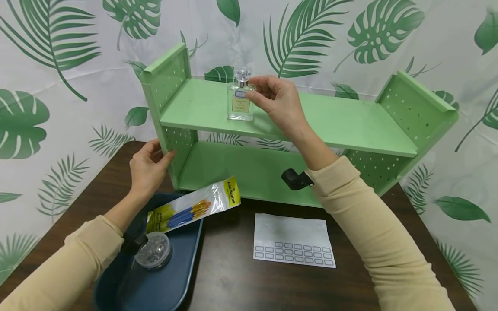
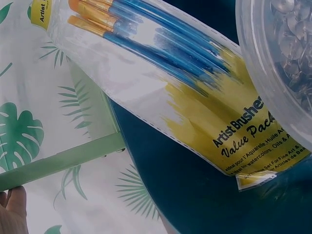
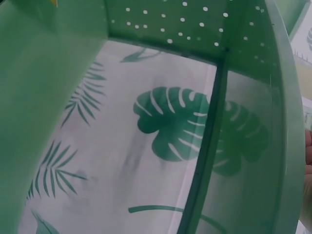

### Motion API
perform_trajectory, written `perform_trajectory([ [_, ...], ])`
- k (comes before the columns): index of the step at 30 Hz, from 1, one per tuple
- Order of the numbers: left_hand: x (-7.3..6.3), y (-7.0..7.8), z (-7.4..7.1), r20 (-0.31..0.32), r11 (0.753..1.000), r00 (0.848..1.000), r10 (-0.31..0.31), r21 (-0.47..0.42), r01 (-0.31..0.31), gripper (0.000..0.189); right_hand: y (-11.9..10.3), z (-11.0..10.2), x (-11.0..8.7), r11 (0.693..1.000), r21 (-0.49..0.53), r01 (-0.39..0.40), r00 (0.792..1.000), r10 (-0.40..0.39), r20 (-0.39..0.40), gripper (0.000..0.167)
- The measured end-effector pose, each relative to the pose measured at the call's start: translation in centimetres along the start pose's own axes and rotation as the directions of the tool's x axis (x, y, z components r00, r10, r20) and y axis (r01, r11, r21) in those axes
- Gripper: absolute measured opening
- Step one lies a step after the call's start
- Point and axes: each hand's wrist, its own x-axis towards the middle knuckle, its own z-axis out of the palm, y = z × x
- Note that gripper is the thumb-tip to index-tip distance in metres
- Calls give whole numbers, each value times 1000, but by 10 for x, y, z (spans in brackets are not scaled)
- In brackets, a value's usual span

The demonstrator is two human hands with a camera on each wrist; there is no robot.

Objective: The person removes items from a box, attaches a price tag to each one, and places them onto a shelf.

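On the upper board of a green two-tier shelf stands a clear glass perfume bottle with a faceted clear cap. My right hand pinches the bottle's right side, thumb in front and fingers by the neck. A small blue-edged sticker sits on its front near the thumb tip. With thumb on the front edge and fingers behind, my left hand grips the shelf's left side panel. In the right wrist view only a sliver of the hand shows, past the shelf board.
Below the left hand is a dark blue tray. A pack of artist brushes lies across its far edge, beside a round clear tub of small clear pieces. A sheet of blank stickers lies on the brown table.
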Motion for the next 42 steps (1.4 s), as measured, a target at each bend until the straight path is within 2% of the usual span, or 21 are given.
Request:
perform_trajectory([
  [11, -1, 1, 0, 13, 1000, 1000, -13, 14, 13, 35, -1, -8, -5, 999, 49, -13, 1000, 13, 7, 39],
  [24, -1, 0, 0, 18, 1000, 1000, -16, 17, 16, 36, -3, -28, -28, 999, 39, 30, 997, -27, -72, 37],
  [28, -1, 2, 0, 22, 999, 999, -29, 16, 28, 37, -4, -33, -36, 996, 48, 71, 994, -67, -84, 36],
  [30, -1, 2, -1, 31, 999, 999, -36, 6, 35, 38, -3, -36, -40, 994, 53, 94, 992, -89, -89, 35],
  [35, -6, -2, -4, 88, 996, 994, -65, 66, 59, 41, -1, -40, -49, 988, 79, 134, 987, -126, -100, 34],
  [42, -18, -10, -15, 157, 989, 982, -109, 116, 91, 47, -2, -43, -61, 984, 126, 124, 990, -114, -88, 34],
])
